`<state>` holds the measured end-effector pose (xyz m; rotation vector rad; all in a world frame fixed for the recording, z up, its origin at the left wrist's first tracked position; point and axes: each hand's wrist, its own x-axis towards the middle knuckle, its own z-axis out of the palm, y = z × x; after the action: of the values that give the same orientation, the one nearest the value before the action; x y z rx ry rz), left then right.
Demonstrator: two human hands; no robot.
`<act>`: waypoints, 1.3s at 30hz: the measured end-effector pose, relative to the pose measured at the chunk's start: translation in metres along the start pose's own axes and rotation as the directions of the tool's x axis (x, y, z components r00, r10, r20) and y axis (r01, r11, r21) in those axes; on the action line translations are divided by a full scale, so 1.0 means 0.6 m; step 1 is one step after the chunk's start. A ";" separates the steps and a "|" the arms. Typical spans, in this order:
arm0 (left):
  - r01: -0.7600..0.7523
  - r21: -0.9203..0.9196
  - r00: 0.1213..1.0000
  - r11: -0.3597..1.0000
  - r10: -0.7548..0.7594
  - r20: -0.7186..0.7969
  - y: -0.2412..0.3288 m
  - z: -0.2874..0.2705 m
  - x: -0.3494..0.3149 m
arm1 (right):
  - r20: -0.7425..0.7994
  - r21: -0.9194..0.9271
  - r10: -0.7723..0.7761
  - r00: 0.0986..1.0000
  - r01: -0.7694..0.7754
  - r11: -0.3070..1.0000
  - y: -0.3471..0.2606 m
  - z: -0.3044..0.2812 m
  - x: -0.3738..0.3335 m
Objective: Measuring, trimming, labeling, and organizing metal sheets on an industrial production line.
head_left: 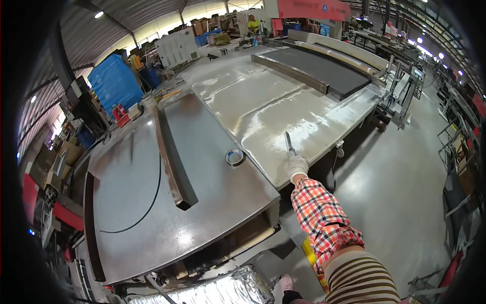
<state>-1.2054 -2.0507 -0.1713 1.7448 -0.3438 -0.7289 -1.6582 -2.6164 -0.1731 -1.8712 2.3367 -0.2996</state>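
Note:
My right hand (pixel 296 166), in a whitish knit glove below a red, black and white checked sleeve, reaches out over the near right corner of a pale, worn tabletop (pixel 263 109). It is closed around a knife-like tool (pixel 289 142), whose pointed metal blade sticks up and away from the fist. The handle is hidden in the glove. A round metal ring or shallow dish (pixel 235 157) lies on the grey metal table (pixel 212 197) to the left of this hand. My left hand does not show.
On the grey table rest a long metal bar (pixel 169 162), a thin black cord (pixel 153 202) and a dark edge bar (pixel 92 228). Farther off, a beam (pixel 291 73) lies beside a dark sheet (pixel 314 68). A foil-covered bundle (pixel 217 290) sits below the near edge.

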 end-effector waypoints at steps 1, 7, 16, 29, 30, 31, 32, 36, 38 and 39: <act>-0.024 -0.002 0.997 1.000 0.024 0.068 -0.014 -0.010 -0.001 | -0.023 0.174 0.160 0.987 -0.154 0.973 0.003 0.007 -0.001; -0.055 0.038 0.998 0.998 0.055 -0.010 -0.070 -0.035 -0.055 | 0.178 0.641 -0.101 0.979 -0.038 0.767 0.014 -0.026 -0.164; 0.030 -0.264 0.983 0.964 0.019 0.182 -0.202 -0.100 -0.158 | 0.370 0.740 -0.612 0.699 -0.620 -0.261 0.104 -0.114 -0.698; 0.320 -0.246 0.761 0.915 -0.093 0.642 -0.207 -0.280 -0.514 | 0.549 0.755 -0.609 0.572 -0.653 0.068 0.201 -0.198 -1.344; 0.340 -0.245 0.773 0.908 -0.121 0.623 -0.231 -0.327 -0.546 | 0.562 0.768 -0.554 0.614 -0.637 0.073 0.212 -0.203 -1.405; 0.330 -0.228 0.740 0.916 -0.101 0.665 -0.250 -0.357 -0.558 | 0.605 0.712 -0.588 0.536 -0.695 0.099 0.217 -0.206 -1.433; 0.321 -0.211 0.708 0.923 -0.086 0.701 -0.269 -0.383 -0.570 | 0.633 0.712 -0.561 0.533 -0.685 0.153 0.226 -0.217 -1.460; 0.083 -0.036 0.696 0.996 -0.032 0.717 -0.231 -0.396 -0.551 | 0.250 0.963 -0.553 0.795 -0.143 0.228 0.218 -0.191 -1.467; 0.077 0.087 0.712 0.993 -0.116 0.693 -0.241 -0.403 -0.494 | 0.494 0.869 -0.553 0.670 -0.372 0.326 0.192 -0.186 -1.430; 0.192 0.029 0.715 0.981 -0.160 0.680 -0.236 -0.401 -0.485 | 0.557 0.818 -0.581 0.593 -0.511 0.263 0.183 -0.174 -1.418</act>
<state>-1.2952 -1.6579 -0.1829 1.4185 -0.6570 -1.5168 -1.5978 -1.7561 -0.1151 -0.9376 0.8708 -0.5593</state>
